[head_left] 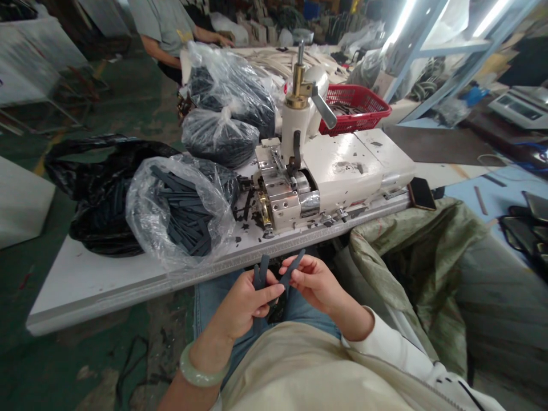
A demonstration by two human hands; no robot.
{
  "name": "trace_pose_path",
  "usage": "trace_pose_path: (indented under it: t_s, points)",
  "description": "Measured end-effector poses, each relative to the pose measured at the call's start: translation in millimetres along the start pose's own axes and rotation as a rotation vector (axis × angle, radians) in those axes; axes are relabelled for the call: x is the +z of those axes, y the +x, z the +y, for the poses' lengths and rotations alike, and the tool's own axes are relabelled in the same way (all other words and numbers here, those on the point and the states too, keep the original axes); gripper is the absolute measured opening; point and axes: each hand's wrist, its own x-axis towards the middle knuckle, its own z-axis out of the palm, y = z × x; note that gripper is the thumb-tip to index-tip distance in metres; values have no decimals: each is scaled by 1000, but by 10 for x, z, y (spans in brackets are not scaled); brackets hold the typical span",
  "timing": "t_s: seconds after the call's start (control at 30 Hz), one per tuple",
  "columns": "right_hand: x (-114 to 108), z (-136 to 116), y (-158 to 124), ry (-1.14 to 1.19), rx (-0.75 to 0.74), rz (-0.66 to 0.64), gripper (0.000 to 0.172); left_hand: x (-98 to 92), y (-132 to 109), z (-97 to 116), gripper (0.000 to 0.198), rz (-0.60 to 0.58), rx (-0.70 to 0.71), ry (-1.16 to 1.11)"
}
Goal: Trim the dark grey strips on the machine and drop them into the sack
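Note:
My left hand and my right hand are held together over my lap, just in front of the table edge. Each pinches dark grey strips of rubber or leather: a forked end rises from the left hand's fingers and a narrow strip from the right's. Below them, the strips are hidden by my fingers. A clear plastic bag full of similar strips lies on the white table ahead and to the left. A white skiving machine stands straight ahead, beyond my hands.
Black bags and tied bags of dark strips crowd the table's left side. A red basket stands behind the machine, a phone lies at the table's corner, and a green sack sits to my right. A person works farther back.

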Motion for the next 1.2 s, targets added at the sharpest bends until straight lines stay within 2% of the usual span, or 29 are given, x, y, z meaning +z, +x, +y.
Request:
trace_pose_path:
  t_s: [0.17, 0.3, 0.47, 0.57, 0.63, 0.73, 0.83, 0.97, 1.2]
  points:
    - [-17, 17, 23, 12, 22, 1, 30, -34, -25, 8, 29, 11, -69, -66]
    - [-36, 24, 50, 14, 21, -10, 31, -54, -28, 1, 27, -17, -61, -78]
    - [2, 71, 84, -57, -62, -127, 25, -31, 43, -71, 29, -70, 13, -26]
    - [60, -22, 154, -173, -110, -177, 28, -11, 95, -104, 30, -74, 29, -45]
    - [96, -172, 260, -252, -124, -101, 31, -6, 112, -93, 33, -70, 9, -67]
    - [131, -450, 510, -344, -160, 117, 34, -18, 110, -37, 39, -47, -9, -109]
    - [144, -646, 786, -332, -191, 264, 36, -41, 91, 15, 43, -26, -2, -139]
    - [164, -721, 1017, -246, -220, 357, 35, -73, 82, 33, 44, -2, -7, -148]
    - [233, -723, 1093, -164, -248, 455, 29, -117, 121, 9, 42, 7, -28, -177]
